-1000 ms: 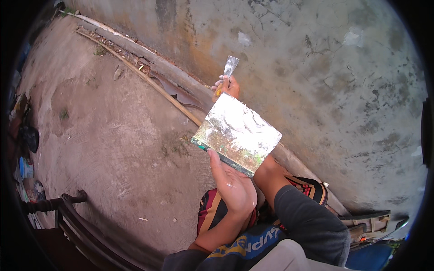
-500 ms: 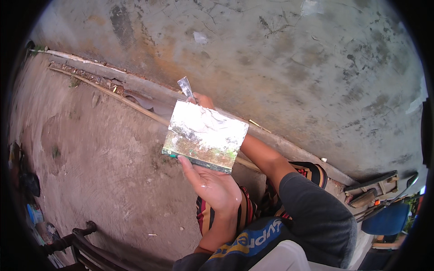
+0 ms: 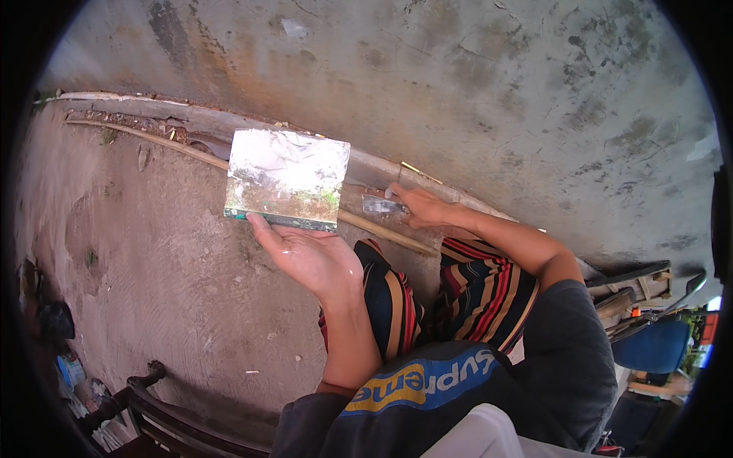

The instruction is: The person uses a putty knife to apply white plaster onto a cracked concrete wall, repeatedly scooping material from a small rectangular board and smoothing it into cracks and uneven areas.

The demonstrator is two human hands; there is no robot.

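Note:
My left hand [image 3: 317, 263] holds a flat rectangular board [image 3: 286, 200] from below, its thumb along the near edge. White putty [image 3: 279, 153] covers the far part of the board, and the nearer strip is stained brown and green. To the right of the board, my right hand [image 3: 420, 208] is closed round a putty knife [image 3: 382, 204]. The knife's smeared metal blade points left towards the board, apart from it. The right hand hides the knife's handle.
A stained grey wall [image 3: 458, 91] rises across the far side. Along its foot runs a long wooden pole [image 3: 382, 230] on the bare ground [image 3: 191, 259]. A dark wooden chair [image 3: 145, 404] is at lower left, and a blue barrel [image 3: 653, 347] at the right.
The board has moved left and slightly farther away in my left hand. My right hand, partly behind the board before, has come out to its right with the putty knife.

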